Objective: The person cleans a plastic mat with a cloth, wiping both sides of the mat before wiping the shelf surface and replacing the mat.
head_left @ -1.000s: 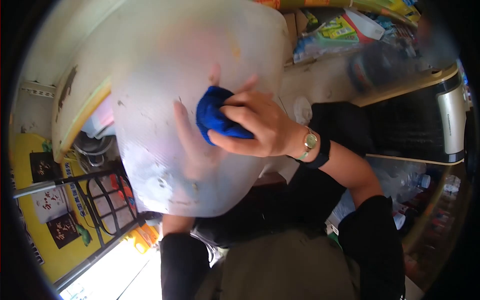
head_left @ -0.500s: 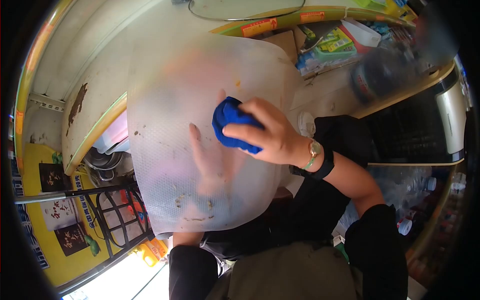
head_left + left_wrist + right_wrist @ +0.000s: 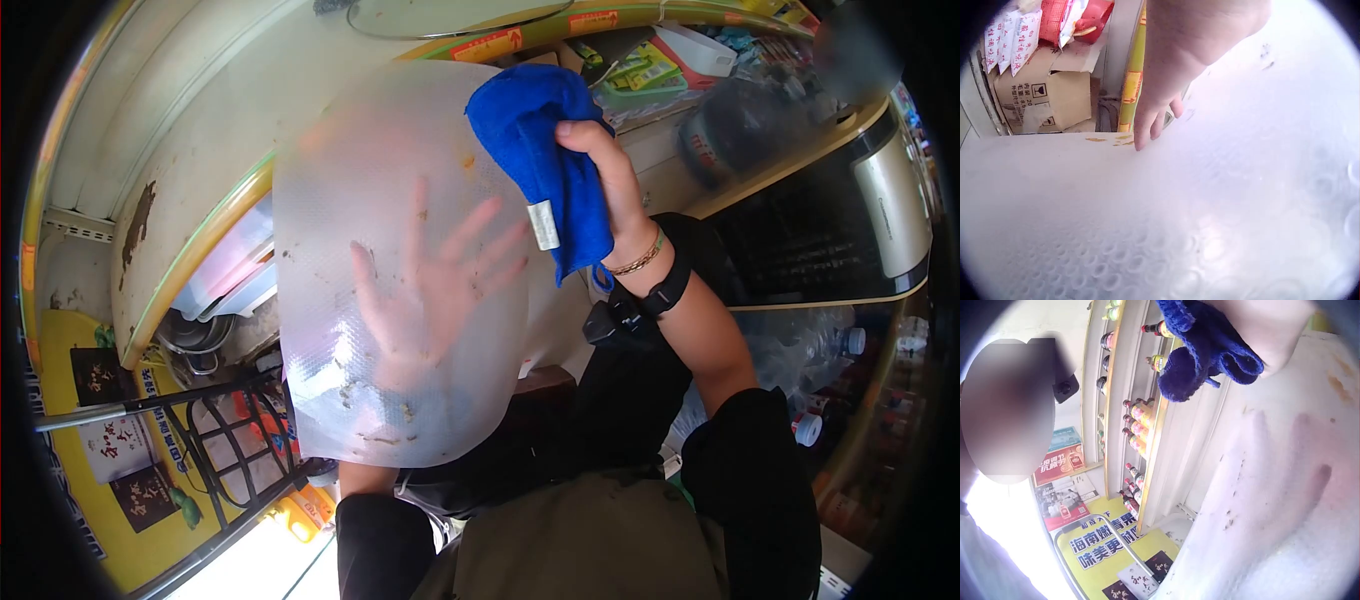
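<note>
At the far left, a bright yellow paper poster [image 3: 55, 355] with dark pictures on it. In front of the poster, a long silver and black metal bar [image 3: 90, 417]. Next, a cream-coloured shelf [image 3: 195, 205] with a brown rusty patch [image 3: 138, 235]. Under the shelf edge, pink and clear plastic boxes [image 3: 228, 262], and just beside them a shiny silver metal pot [image 3: 197, 338].

In the middle, a big cloudy plastic sheet [image 3: 320, 230], see-through and full of tiny bumps. On the sheet, a small orange spot [image 3: 469, 160] near the top and little brown dirt bits [image 3: 406, 411] near the bottom. Behind the sheet, holds up the left hand [image 3: 1179, 59], all five fingers spread wide and easy to see through the plastic.

To the right of that, grips a fuzzy blue cloth [image 3: 540, 130] in the right hand [image 3: 612, 185], pinching it under the thumb. On the cloth, a small white tag [image 3: 543, 225]. Holds the cloth up by the top right side of the sheet. Cannot tell about any touching between them. Wears a thin gold bracelet [image 3: 638, 260] and a black band [image 3: 668, 290] on that arm.

At the far right, a large black box [image 3: 820, 230] with a silver end, and below it clear plastic bottles [image 3: 800, 350].
</note>
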